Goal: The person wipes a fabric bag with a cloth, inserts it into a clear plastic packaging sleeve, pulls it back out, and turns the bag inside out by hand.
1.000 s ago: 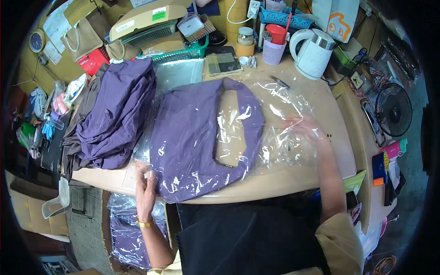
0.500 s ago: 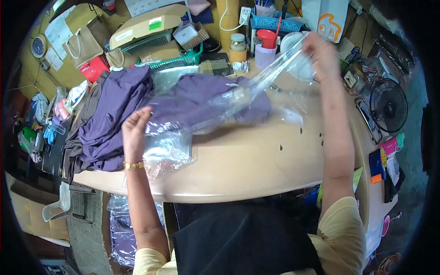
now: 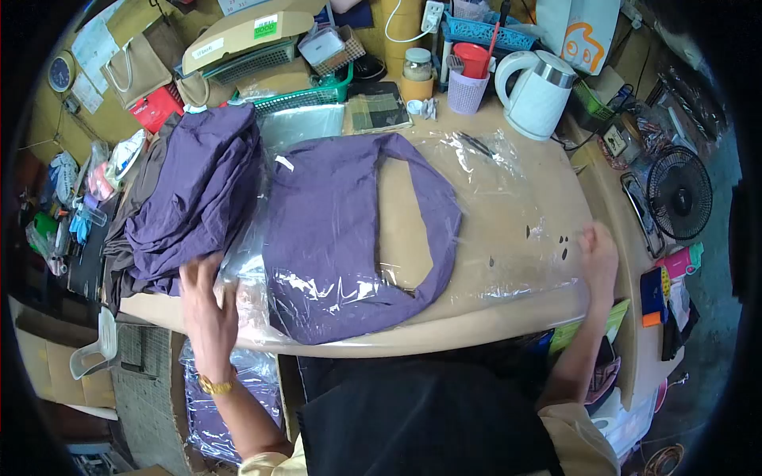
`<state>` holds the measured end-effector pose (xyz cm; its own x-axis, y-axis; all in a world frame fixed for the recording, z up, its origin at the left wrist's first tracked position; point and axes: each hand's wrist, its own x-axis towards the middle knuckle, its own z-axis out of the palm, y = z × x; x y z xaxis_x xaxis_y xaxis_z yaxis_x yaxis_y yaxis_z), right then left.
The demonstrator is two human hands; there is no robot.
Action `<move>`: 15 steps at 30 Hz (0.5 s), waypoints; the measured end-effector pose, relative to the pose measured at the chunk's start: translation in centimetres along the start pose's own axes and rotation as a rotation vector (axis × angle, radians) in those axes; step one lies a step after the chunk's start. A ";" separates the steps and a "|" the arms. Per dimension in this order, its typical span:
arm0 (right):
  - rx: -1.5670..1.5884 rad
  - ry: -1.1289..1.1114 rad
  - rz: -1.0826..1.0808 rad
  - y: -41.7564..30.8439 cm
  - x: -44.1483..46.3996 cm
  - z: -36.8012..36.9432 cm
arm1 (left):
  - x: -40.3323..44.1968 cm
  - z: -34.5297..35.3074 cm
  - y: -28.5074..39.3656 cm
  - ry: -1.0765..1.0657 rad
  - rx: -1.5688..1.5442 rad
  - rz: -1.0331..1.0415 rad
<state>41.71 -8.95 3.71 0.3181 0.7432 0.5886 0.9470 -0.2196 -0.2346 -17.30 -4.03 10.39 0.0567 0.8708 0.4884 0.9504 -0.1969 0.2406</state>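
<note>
At the near edge of the purple cloth pile, the left hand is spreading loosely, thumb apart from bent fingers, and is gripping nothing visible. A gold band is circling its wrist. Just right of that hand, a purple bag is lying flat on the table, its strap loop pointing toward the right hand. Clear plastic is shining over the bag and reaching nearly to the right hand, which is curling; blur makes it hard to tell whether it is pinching any film. Beyond the right hand, a white kettle is standing upright.
</note>
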 end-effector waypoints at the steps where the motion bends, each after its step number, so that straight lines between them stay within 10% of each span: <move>1: 0.196 -0.063 -0.009 -5.0 1.2 -1.2 | 2.1 -0.7 1.5 0.007 -0.024 0.104; 4: 0.768 -0.441 -0.109 -19.0 0.8 -0.5 | 8.2 3.2 5.7 -0.220 -0.243 0.350; 6: 0.456 -0.628 -0.621 -24.1 -0.9 2.4 | 11.2 10.4 5.5 -0.381 -0.054 0.459; 15: 0.263 -0.969 -0.752 -22.1 -5.5 3.8 | 15.3 23.7 1.2 -0.381 0.078 -0.124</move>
<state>18.90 -5.78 2.70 -0.5661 0.8123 -0.1402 0.8060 0.5098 -0.3008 -8.09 19.70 -1.72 0.0350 0.9933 0.1105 0.9767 -0.0575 0.2069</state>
